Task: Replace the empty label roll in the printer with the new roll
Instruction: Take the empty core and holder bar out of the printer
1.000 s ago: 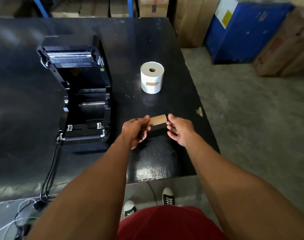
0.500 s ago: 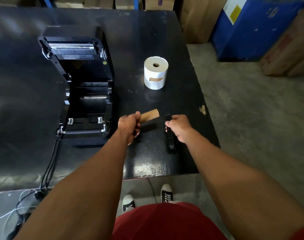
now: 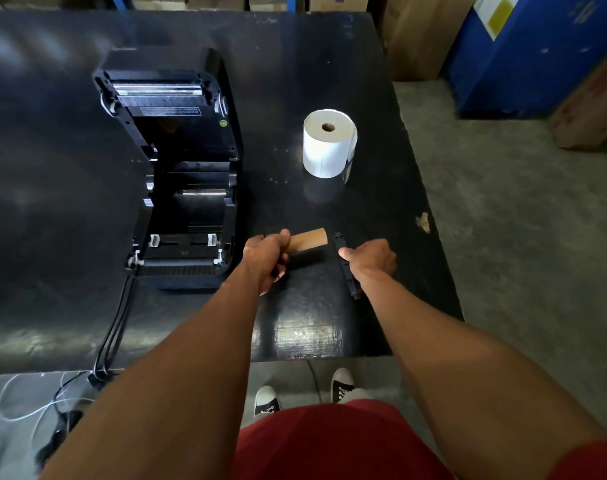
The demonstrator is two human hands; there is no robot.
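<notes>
The black label printer (image 3: 177, 188) stands open on the black table (image 3: 329, 46), lid tilted back, its roll bay showing no roll. A full white label roll (image 3: 326, 145) stands upright to the printer's right. My left hand (image 3: 265, 259) grips one end of the empty brown cardboard core (image 3: 310, 239), which points right, just above the table. My right hand (image 3: 371, 259) holds a black plastic spindle (image 3: 345, 268), which runs front to back at the core's free end and is apart from it.
The table's front edge (image 3: 329, 356) runs just beyond my feet, its right edge beside bare concrete floor. Black cables (image 3: 115, 334) drop from the printer's front to the floor at left. Cardboard boxes (image 3: 416, 39) and a blue container (image 3: 537, 53) stand behind on the right.
The black spindle has come out of the cardboard core: my right hand pulled it away to the right while my left hand kept the core.
</notes>
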